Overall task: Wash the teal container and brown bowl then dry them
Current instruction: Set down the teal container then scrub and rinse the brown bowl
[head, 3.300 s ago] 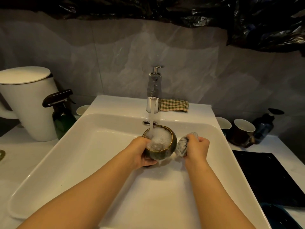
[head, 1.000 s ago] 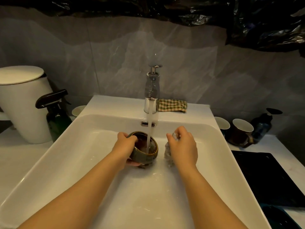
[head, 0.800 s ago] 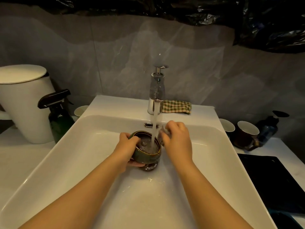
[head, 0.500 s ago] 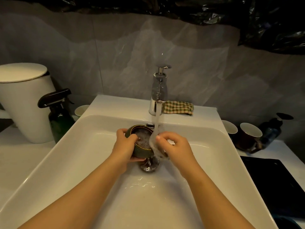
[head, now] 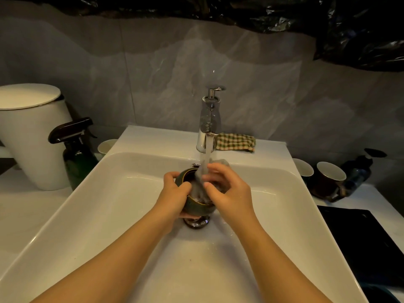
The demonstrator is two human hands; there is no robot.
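My left hand grips a round dark green-brown bowl by its left side, holding it above the drain in the white sink. My right hand holds a wet grey cloth against the bowl's opening, fingers curled over the rim. Water runs from the chrome tap onto the cloth and into the bowl. No teal container is plainly visible.
A checked cloth lies on the sink ledge behind the tap. A white jug and a dark spray bottle stand on the left. Cups and a dark bottle stand on the right, beside a black mat.
My right hand moved left with the cloth, from beside the bowl to under the water stream and onto the bowl's opening. The foam seen earlier in the bowl has washed out.
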